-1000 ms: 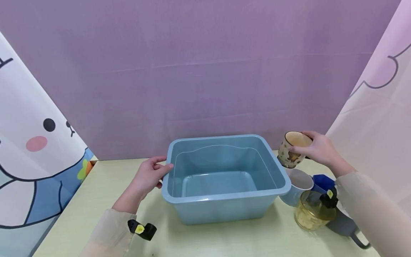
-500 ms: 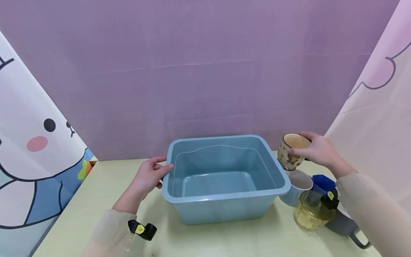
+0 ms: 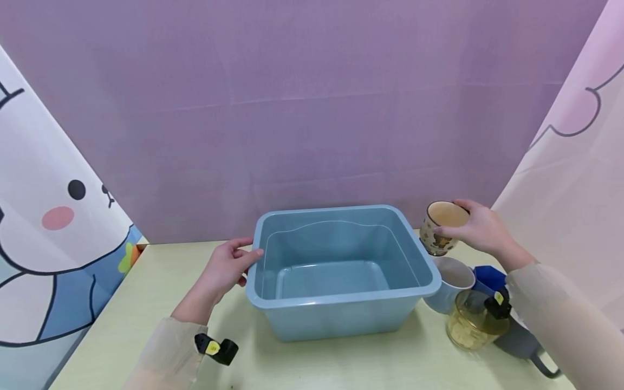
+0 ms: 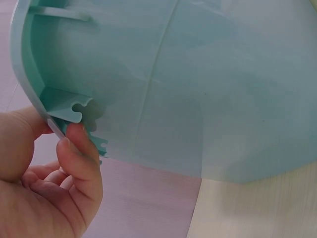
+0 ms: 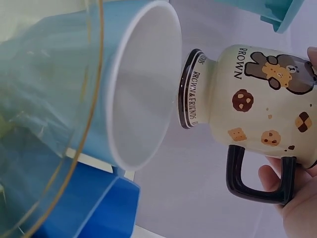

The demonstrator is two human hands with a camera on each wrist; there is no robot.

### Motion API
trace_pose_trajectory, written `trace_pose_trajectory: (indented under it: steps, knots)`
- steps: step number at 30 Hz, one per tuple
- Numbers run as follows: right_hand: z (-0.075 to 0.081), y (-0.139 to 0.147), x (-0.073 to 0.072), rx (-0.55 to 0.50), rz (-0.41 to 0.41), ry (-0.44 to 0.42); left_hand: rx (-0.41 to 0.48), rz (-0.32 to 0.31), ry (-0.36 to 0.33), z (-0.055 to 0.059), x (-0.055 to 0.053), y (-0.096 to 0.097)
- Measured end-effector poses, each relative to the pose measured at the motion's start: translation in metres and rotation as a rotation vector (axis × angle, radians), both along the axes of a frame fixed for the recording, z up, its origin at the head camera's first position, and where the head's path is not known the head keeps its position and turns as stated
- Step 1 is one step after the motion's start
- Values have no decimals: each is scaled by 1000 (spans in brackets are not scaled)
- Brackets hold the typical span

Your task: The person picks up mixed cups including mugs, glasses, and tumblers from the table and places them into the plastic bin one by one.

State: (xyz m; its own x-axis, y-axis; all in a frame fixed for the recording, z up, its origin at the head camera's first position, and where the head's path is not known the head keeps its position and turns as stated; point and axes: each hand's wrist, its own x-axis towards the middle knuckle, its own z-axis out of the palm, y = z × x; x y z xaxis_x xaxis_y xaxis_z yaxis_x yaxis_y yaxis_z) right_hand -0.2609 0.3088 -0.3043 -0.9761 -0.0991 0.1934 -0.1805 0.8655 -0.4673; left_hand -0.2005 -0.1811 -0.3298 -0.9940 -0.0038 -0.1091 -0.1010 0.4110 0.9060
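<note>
"Start at the left edge of the tabletop (image 3: 141, 309). What is the left hand (image 3: 226, 268) up to?"

"Gripping the left rim of the blue tub (image 3: 336, 319), thumb over the lip and fingers curled underneath. That looks like a steadying hold, with little lifting in it."

"And the tub?"

"Upright, mouth up, around the middle of the tabletop, its back rim near the back edge and the purple curtain (image 3: 312, 108)."

"Next along?"

"The bear mug (image 3: 431, 235), by the tabletop's back edge, just beyond the tub's back right corner. It seems raised. The right hand (image 3: 485, 230) grips it near the rim, thumb on the near side, perhaps to keep the base free. I can't tell whether a finger passes through the black handle (image 5: 236, 171)."

"What stands below it?"

"The pale blue cup (image 3: 441, 298), close against the tub's right side, then the yellow glass (image 3: 465, 325), the dark blue cup (image 3: 489, 276) and the grey mug (image 3: 519, 344), partly behind the sleeve (image 3: 565, 314)."

"Where is there room?"

"Plenty towards the tabletop's left edge, and some in front of the tub. On the right it's tight: the mug's base hangs just beside the pale blue cup's rim, so a low sideways move could knock it."
</note>
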Motion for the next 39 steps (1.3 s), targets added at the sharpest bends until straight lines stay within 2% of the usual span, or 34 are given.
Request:
trace_pose_trajectory:
  steps: [22, 39]
  knots:
    - [17, -6, 1, 42, 59, 28, -6, -10, 12, 3, -3, 0]
    - [31, -11, 2, 37, 53, -3, -2, -21, 8, 2, 0, 0]
